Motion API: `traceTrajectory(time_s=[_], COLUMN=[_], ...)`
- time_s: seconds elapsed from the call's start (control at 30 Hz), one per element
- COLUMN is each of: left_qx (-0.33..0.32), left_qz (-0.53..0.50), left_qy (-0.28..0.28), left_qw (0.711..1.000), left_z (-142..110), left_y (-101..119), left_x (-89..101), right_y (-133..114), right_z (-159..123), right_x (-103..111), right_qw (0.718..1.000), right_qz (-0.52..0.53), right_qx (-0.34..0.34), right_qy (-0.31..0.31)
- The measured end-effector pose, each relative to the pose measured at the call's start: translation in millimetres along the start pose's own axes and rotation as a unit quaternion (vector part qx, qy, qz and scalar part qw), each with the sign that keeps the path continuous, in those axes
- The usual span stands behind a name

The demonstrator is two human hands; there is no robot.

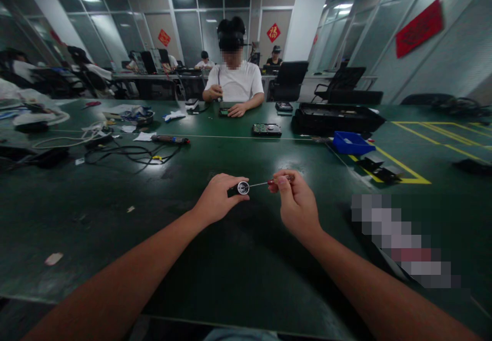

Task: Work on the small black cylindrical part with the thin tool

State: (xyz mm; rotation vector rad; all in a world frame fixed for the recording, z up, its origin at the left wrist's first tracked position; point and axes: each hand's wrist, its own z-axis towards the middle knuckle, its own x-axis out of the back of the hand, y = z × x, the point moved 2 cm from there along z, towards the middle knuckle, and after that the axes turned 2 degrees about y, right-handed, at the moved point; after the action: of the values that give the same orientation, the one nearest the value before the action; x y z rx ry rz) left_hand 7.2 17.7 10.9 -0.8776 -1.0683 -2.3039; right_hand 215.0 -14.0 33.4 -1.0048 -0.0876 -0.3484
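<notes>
My left hand (218,197) is closed around a small dark cylindrical part (243,188), whose round silvery end faces me. Between the thumb and fingers of my right hand (298,200) is the reddish handle of a screwdriver (272,181). Its thin metal shaft points left, and the tip reaches the rim of the round end. Whether the tip touches or sits inside it, I cannot tell. Both hands are held over the middle of the green table (192,269).
Across the table a person in a white shirt (234,82) handles a small board. A hard drive (266,129), a black tray (338,120) and a blue bin (352,143) lie ahead. An electric screwdriver (170,139) and black cables (126,155) lie left; a blurred-out item (403,243) is right.
</notes>
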Motion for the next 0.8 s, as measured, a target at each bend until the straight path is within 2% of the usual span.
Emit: traceTrajectory(time_s=[0.2, 0.37, 0.57, 0.8], left_qx=[-0.013, -0.012, 0.000, -0.005], left_qz=[0.007, 0.004, 0.003, 0.007], left_qy=[0.003, 0.004, 0.003, 0.007], left_qw=[1.000, 1.000, 1.000, 1.000], left_z=[-0.8, -1.3, -0.6, -0.5], left_y=[-3.7, -3.7, -0.6, -2.3], left_x=[-1.2, -1.1, 0.3, -0.6], right_y=[-9.1, -15.4, -13.6, -20.9], right_z=[-0.2, 0.2, -2.2, -3.2], right_x=[2.5, 6.3, 4.6, 1.7], right_qw=[0.993, 0.979, 0.972, 0.963], right_qz=[-0.092, -0.182, -0.198, -0.158], right_qx=[0.054, 0.092, 0.123, 0.187], right_qy=[-0.049, -0.017, -0.021, -0.110])
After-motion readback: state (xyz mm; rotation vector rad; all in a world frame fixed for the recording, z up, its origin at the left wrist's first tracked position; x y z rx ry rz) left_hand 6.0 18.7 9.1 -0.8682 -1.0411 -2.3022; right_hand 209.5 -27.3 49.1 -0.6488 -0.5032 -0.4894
